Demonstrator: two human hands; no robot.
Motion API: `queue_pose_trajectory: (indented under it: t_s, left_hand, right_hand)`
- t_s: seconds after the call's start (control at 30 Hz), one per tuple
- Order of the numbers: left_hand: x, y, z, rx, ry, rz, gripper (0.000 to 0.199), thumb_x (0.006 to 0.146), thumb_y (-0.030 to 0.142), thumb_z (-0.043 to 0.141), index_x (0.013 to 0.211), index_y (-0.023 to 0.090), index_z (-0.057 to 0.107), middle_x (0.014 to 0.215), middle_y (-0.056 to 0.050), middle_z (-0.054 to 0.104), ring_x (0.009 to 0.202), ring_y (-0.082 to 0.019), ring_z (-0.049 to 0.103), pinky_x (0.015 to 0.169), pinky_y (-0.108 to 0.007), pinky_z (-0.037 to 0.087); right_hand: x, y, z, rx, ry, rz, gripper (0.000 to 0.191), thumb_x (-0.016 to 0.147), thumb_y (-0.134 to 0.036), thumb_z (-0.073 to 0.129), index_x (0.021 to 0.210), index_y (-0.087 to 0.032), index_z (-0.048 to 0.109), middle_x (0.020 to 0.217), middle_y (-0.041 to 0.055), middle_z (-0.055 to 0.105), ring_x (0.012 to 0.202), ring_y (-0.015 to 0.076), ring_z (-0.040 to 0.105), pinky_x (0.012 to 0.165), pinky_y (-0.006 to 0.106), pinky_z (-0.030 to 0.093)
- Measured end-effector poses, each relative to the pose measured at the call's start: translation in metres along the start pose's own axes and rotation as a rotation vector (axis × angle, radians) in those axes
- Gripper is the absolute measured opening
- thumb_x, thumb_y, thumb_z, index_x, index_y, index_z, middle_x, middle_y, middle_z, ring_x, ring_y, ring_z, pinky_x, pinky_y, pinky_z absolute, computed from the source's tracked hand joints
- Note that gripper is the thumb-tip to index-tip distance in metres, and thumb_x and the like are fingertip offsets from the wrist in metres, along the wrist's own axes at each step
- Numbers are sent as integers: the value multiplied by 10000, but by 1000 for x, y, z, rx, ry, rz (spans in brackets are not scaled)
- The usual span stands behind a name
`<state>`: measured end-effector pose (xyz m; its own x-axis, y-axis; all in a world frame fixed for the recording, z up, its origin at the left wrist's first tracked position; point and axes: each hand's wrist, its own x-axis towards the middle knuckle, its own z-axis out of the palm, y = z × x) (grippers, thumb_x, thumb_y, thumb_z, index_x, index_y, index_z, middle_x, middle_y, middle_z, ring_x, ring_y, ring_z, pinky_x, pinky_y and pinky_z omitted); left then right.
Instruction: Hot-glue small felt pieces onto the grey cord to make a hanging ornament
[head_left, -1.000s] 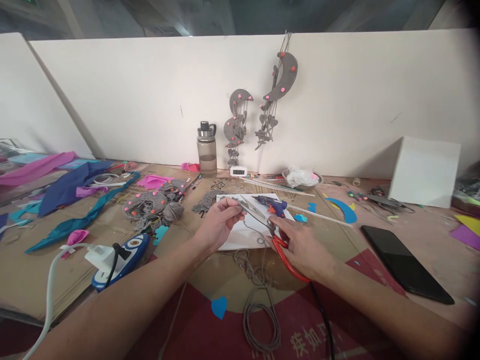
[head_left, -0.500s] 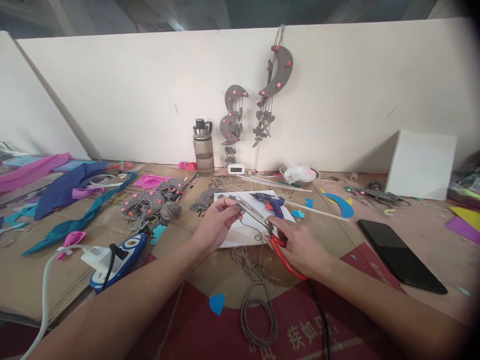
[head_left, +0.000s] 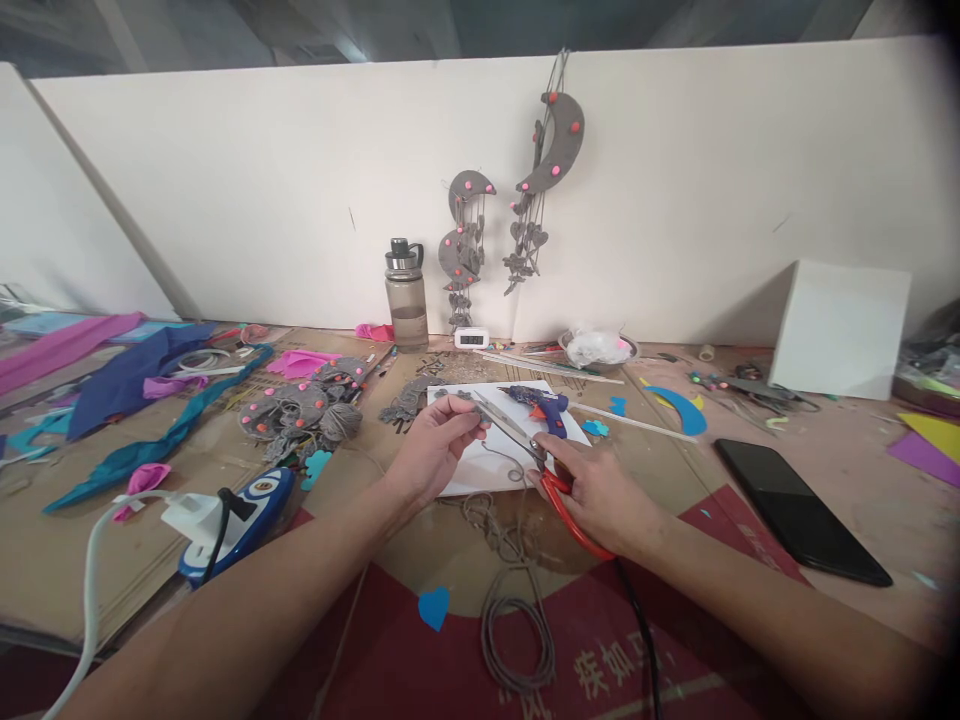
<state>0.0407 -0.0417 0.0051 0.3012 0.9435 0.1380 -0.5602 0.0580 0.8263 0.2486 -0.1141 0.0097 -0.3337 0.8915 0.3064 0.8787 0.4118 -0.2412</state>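
Note:
My right hand grips a pair of scissors with red handles, its blades pointing up and left. The blade tips reach the fingers of my left hand, which pinches a small grey piece mostly covered by the fingers. Beneath both hands lies a white sheet. Grey cord runs down from the sheet into a loose coil on the cardboard. A blue glue gun rests on the sheet just beyond my right hand.
Left are a pile of grey yarn pieces and a blue power strip. A bottle and a small clock stand at the back. A phone lies right; a blue heart in front. Moon ornaments hang behind.

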Motion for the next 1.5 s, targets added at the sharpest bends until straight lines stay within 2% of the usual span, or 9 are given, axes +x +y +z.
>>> queue_pose_trajectory:
  t_s: [0.3,0.77,1.13,1.37,1.5]
  left_hand:
    - [-2,1,2,-6,2,-11,167,650,158,760,726,160,611,696,13,608,668,-100,607,689,-236,476]
    - [-2,1,1,-25,-27,0,146,668,156,752,734,144,622,688,6,608,673,-104,610,685,-233,472]
    - [-2,0,2,-34,-27,-9,155,664,147,751,746,143,620,685,9,612,665,-106,617,688,-236,469]
    - [-3,3,5,-45,9,-34,196,641,145,755,748,141,591,676,2,612,661,-113,610,662,-239,465]
    - [-3,8,5,-4,43,-41,206,660,173,738,764,151,562,676,-2,610,613,-112,587,599,-244,449]
  right_hand:
    - [-1,3,3,-49,6,-12,442,931,-440,377,1276,-182,478,1086,121,661,933,242,633,812,352,476]
    - [-2,7,10,-118,63,-42,407,927,-403,412,1252,-175,499,1032,112,676,868,243,647,756,347,482]
    - [-2,10,14,-146,80,-53,406,928,-404,413,1252,-175,501,1010,121,689,903,240,653,776,334,484]
    - [-2,8,11,2,104,-19,422,917,-437,430,1231,-170,524,998,100,694,833,208,656,731,303,493]
    - [0,5,4,83,131,12,464,905,-462,442,1253,-161,505,1072,113,668,916,203,636,801,301,485]
